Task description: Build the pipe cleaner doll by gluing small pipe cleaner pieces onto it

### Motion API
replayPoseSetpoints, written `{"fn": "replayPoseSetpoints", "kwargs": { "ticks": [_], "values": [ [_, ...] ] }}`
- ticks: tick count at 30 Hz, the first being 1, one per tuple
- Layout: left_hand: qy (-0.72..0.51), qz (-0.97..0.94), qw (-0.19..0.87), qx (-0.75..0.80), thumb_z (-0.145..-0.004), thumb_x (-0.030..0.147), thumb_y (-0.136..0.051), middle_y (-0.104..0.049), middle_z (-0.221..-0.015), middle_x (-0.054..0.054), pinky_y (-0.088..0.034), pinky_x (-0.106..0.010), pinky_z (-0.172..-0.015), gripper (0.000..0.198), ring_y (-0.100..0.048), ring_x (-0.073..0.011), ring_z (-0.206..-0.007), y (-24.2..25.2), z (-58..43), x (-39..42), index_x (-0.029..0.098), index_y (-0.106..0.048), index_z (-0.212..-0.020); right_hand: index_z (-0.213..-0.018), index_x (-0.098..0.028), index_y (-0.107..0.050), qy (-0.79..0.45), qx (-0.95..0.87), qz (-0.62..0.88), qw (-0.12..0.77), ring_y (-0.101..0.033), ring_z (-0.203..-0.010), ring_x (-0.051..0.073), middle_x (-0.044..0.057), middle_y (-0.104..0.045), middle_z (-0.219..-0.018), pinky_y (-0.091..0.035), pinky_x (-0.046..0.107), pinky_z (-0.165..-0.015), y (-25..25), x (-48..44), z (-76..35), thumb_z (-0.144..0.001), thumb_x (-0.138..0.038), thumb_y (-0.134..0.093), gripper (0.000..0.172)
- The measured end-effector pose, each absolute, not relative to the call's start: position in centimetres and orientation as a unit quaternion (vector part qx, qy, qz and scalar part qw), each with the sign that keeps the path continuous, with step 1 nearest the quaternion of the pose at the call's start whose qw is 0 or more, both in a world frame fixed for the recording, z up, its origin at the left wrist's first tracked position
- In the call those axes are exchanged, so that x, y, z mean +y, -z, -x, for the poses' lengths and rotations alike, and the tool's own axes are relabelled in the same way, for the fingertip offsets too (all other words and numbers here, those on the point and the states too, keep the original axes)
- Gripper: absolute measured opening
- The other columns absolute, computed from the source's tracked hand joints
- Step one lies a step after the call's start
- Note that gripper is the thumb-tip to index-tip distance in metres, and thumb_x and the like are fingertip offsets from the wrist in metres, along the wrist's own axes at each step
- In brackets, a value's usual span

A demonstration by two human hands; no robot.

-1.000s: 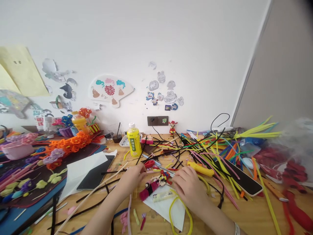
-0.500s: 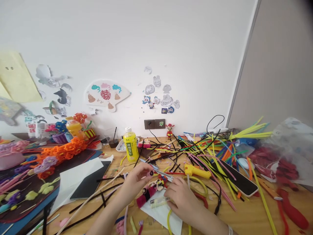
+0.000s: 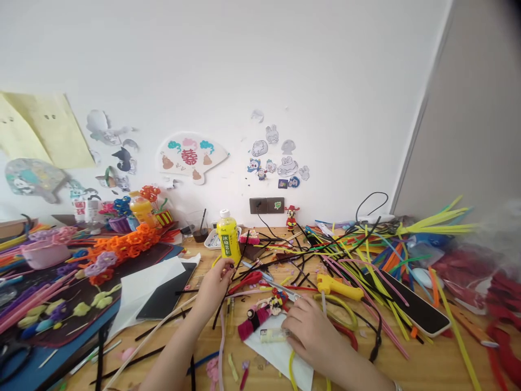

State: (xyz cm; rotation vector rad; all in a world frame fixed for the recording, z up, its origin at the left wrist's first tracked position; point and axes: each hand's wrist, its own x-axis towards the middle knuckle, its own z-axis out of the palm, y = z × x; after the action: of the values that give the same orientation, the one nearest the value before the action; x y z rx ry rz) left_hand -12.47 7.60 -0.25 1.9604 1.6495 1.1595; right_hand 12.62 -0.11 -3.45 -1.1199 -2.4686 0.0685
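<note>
My left hand point(image 3: 217, 279) has its fingers pinched together just in front of the yellow drink bottle point(image 3: 228, 239). A black pipe cleaner point(image 3: 218, 315) runs past the fingertips; whether they grip it I cannot make out. My right hand point(image 3: 309, 326) is curled low over the table, closed on a pair of scissors point(image 3: 280, 288) whose blades point up and left. Between the hands lies a small pipe-cleaner doll point(image 3: 260, 317) in magenta with a pale, red and blue head. By the right fingertips a clear, pale-yellow tube-like piece point(image 3: 273, 335) rests on white paper point(image 3: 264, 355).
A yellow hot glue gun point(image 3: 340, 287) lies right of the hands, its cable trailing nearby. Further right are a phone point(image 3: 419, 309) and a heap of coloured pipe cleaners point(image 3: 366, 244). Left are a black tablet-like slab point(image 3: 163, 301) and an orange fluffy garland point(image 3: 126, 244).
My left hand has moved left and away from me, from beside the doll towards the bottle. My right hand stays over the scissors. The view has turned slightly left.
</note>
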Motion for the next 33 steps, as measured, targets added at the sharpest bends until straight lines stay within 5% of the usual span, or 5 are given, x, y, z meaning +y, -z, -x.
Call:
{"fn": "replayPoseSetpoints", "kwargs": {
  "ticks": [7,13,19,25,33],
  "values": [
    [-0.388,-0.712,0.129,0.571,-0.073,0.022,-0.044,-0.056,-0.07,0.0,-0.043,-0.029,-0.064,0.007,-0.056,-0.0184,-0.068,0.3,11.8,7.3,0.021,-0.048,-0.079,-0.078,-0.022,-0.061,-0.002,-0.876,0.404,0.265,-0.049,-0.081,0.017,0.0,-0.062,-0.077,-0.035,0.034,-0.082,2.4,0.2,-13.4,-0.078,-0.017,-0.056,0.007],
    [-0.372,-0.717,0.131,0.575,-0.069,0.019,-0.045,-0.063,-0.074,-0.001,-0.045,-0.028,-0.066,0.01,-0.061,-0.0184,-0.071,1.6,12.2,8.3,0.021,-0.049,-0.078,-0.086,-0.017,-0.063,0.079,-0.76,0.562,0.316,-0.052,-0.084,0.022,0.007,-0.065,-0.086,-0.037,0.034,-0.077,0.5,3.0,-18.3,-0.082,-0.015,-0.047,0.018],
    [-0.377,-0.7,0.108,0.597,-0.071,0.027,-0.045,-0.067,-0.078,-0.003,-0.045,-0.03,-0.068,0.017,-0.061,-0.0203,-0.073,1.0,13.2,8.6,0.021,-0.057,-0.082,-0.099,-0.013,-0.062,0.062,-0.71,0.681,0.165,-0.052,-0.097,0.027,0.012,-0.064,-0.101,-0.035,0.035,-0.082,1.7,4.8,-21.6,-0.078,-0.02,-0.049,0.025],
    [-0.374,-0.706,0.101,0.593,-0.076,0.032,-0.041,-0.066,-0.079,-0.004,-0.046,-0.03,-0.068,0.021,-0.061,-0.0212,-0.075,0.3,13.5,8.3,0.02,-0.057,-0.083,-0.107,-0.012,-0.058,0.042,-0.718,0.682,0.13,-0.052,-0.101,0.028,0.013,-0.062,-0.105,-0.036,0.034,-0.082,3.0,4.7,-21.0,-0.067,-0.009,-0.053,0.041],
    [-0.368,-0.748,0.128,0.538,-0.081,0.036,-0.04,-0.066,-0.084,-0.004,-0.046,-0.031,-0.071,0.023,-0.06,-0.0201,-0.077,-0.5,10.8,6.5,0.02,-0.055,-0.089,-0.089,-0.014,-0.062,0.075,-0.696,0.689,0.186,-0.057,-0.085,0.024,0.012,-0.061,-0.088,-0.038,0.03,-0.071,1.9,4.7,-21.3,-0.072,-0.012,-0.05,0.021]
  ]
}}
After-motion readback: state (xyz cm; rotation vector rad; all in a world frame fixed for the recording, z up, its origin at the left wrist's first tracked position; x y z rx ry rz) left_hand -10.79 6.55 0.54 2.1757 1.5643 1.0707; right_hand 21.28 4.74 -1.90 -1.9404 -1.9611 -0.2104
